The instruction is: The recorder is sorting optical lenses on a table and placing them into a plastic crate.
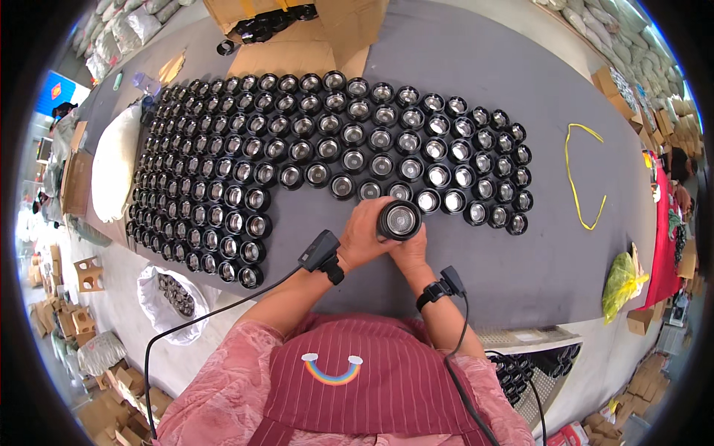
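Note:
Both my hands meet at the near edge of the rows, around a black round lid (399, 221) with a ridged silver metal centre facing up. My left hand (363, 232) wraps its left side, fingers curled behind it. Below and to its right, my right hand (411, 249) grips it too; its fingers are mostly hidden under the lid. Just beyond my hands stand many similar black lids (353, 160) with shiny silver insides, set out in close rows on a grey table (476, 275).
An open cardboard box (349, 33) with more black parts stands at the far side. A white sack (115, 167) lies at the left. A white bag of small parts (175, 305) is below the table's left edge. Yellow strap (571, 175) and a yellow-green bag (623, 282) lie right.

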Action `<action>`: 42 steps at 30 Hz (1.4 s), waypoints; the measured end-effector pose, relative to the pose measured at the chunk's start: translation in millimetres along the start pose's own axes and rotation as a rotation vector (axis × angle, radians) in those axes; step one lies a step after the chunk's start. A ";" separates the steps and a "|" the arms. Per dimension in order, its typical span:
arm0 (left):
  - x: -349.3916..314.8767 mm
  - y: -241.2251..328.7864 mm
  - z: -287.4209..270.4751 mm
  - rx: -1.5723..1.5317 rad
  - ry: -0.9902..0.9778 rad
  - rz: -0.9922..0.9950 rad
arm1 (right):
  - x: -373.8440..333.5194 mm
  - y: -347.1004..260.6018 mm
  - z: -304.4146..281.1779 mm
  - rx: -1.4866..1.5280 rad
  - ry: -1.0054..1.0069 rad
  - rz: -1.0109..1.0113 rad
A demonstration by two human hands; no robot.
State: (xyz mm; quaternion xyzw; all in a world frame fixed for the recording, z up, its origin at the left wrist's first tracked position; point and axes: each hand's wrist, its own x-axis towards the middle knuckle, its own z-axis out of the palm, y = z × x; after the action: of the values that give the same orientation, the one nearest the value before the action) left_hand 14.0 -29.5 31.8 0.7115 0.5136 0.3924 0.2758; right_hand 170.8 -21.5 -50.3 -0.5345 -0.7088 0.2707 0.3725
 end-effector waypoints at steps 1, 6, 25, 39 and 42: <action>0.3 -1.5 -1.1 -0.008 0.001 0.004 | 0.7 2.6 0.3 -0.006 -0.026 0.039; -9.0 0.9 -10.6 -0.110 0.127 0.008 | -4.4 -13.0 4.3 0.183 -0.078 0.046; -12.6 18.5 17.1 -0.373 0.126 0.076 | -18.5 -38.5 -12.2 0.318 -0.236 0.060; -9.4 227.3 13.4 -0.241 -0.130 0.319 | -93.4 -58.7 -148.8 0.802 0.171 0.256; -18.4 260.2 35.3 -0.167 -0.133 0.517 | -124.8 -70.8 -204.3 0.639 0.241 0.210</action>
State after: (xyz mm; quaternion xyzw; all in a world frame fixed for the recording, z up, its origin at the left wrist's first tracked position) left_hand 174.5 -129.8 214.7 0.8178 0.2617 0.4433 0.2573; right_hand 317.3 -164.1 92.9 -0.4890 -0.4803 0.4505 0.5721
